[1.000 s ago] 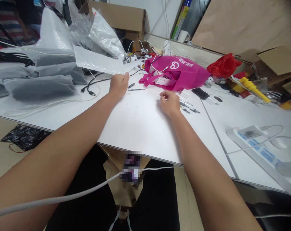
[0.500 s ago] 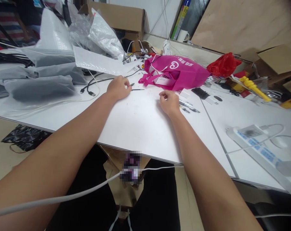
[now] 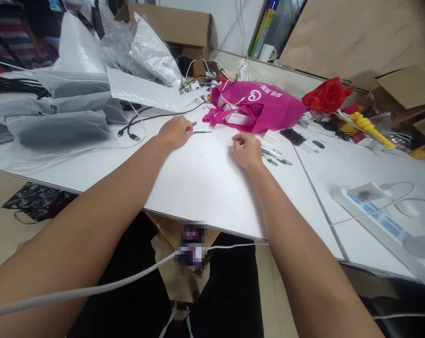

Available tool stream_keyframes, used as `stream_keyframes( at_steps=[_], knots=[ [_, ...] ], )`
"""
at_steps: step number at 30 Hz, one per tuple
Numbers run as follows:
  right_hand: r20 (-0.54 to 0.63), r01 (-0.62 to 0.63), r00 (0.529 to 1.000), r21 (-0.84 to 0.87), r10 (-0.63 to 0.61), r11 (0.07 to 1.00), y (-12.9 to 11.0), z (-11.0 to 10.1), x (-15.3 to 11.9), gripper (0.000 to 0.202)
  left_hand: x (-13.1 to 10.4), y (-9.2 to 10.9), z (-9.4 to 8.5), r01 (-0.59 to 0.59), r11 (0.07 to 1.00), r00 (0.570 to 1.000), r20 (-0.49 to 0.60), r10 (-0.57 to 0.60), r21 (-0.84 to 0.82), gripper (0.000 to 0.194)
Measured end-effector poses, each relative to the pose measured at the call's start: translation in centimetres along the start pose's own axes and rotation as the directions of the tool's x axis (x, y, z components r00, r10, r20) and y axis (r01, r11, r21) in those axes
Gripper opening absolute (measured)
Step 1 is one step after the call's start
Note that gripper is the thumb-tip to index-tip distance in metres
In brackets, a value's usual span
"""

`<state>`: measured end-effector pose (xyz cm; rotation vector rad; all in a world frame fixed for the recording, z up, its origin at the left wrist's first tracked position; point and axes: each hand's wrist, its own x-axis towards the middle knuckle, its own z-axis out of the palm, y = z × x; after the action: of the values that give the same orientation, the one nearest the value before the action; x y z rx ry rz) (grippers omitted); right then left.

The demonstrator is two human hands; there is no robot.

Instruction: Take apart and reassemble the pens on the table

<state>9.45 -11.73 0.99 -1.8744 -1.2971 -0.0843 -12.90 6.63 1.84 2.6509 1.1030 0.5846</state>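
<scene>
My left hand [image 3: 176,131] rests low over the white table with its fingers curled together. A thin dark rod like a pen refill [image 3: 202,132] sticks out to the right from its fingertips. Just behind those fingers a small dark pointed tip [image 3: 194,123] shows; the rest of that piece is hidden. My right hand [image 3: 248,149] is on the table further right, thumb and fingers bent inward. Whether anything is between them I cannot make out. Several clear pens [image 3: 276,154] with dark ends lie beside its outer side, partly covered by it.
A pink bag [image 3: 265,105] lies behind my hands. Grey plastic packages [image 3: 61,129] and a black USB cable [image 3: 133,136] are on the left. A power strip [image 3: 381,220] stands at the right. A white cable [image 3: 93,288] crosses over my left forearm.
My left hand has shifted slightly down and its fingers have curled in more. The thin rod and dark tip have moved a little to the right. My right hand has stayed put.
</scene>
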Motion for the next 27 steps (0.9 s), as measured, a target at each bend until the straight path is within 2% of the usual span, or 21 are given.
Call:
stream_keyframes(
  at_steps=[6,9,12,14,16,18,22,25,27],
  knots=[
    [-0.011,0.017,1.0,-0.003,-0.017,1.0,0.4,0.2,0.0,0.019,-0.1,0.0,0.4,-0.012,0.999,1.0,0.015,0.011,0.044,0.03],
    [-0.016,0.017,1.0,-0.004,-0.017,1.0,0.4,0.3,0.0,0.019,-0.1,0.1,0.6,0.006,1.0,1.0,0.001,-0.006,-0.017,0.03],
    [-0.009,0.007,1.0,-0.01,-0.007,1.0,0.4,0.2,0.0,0.02,-0.1,0.1,0.4,0.064,0.984,0.992,-0.097,-0.08,-0.163,0.033],
    [-0.007,0.005,1.0,-0.01,-0.005,1.0,0.3,0.1,0.0,0.021,0.0,-0.2,0.1,0.098,0.968,0.97,-0.197,-0.145,-0.233,0.041],
    [-0.008,0.011,1.0,-0.007,-0.011,1.0,0.3,0.1,0.0,0.021,0.2,-0.8,-0.2,0.115,0.959,0.941,-0.282,-0.189,-0.257,0.05],
    [-0.008,0.015,1.0,-0.001,-0.015,1.0,0.4,0.1,0.0,0.021,0.5,-1.8,-0.2,0.133,0.957,0.925,-0.313,-0.214,-0.26,0.059],
    [-0.006,0.004,1.0,0.005,-0.004,1.0,0.3,0.2,0.0,0.021,1.2,-4.4,0.1,0.188,0.954,0.942,-0.233,-0.242,-0.233,0.067],
    [0.006,-0.014,1.0,-0.011,0.014,1.0,0.1,0.1,0.0,0.022,1.6,-5.5,0.2,0.186,0.961,0.958,-0.179,-0.223,-0.205,0.059],
    [0.01,-0.018,1.0,-0.019,0.019,1.0,0.0,0.0,0.0,0.023,1.6,-5.5,-0.1,0.169,0.971,0.972,-0.134,-0.193,-0.168,0.049]
  ],
)
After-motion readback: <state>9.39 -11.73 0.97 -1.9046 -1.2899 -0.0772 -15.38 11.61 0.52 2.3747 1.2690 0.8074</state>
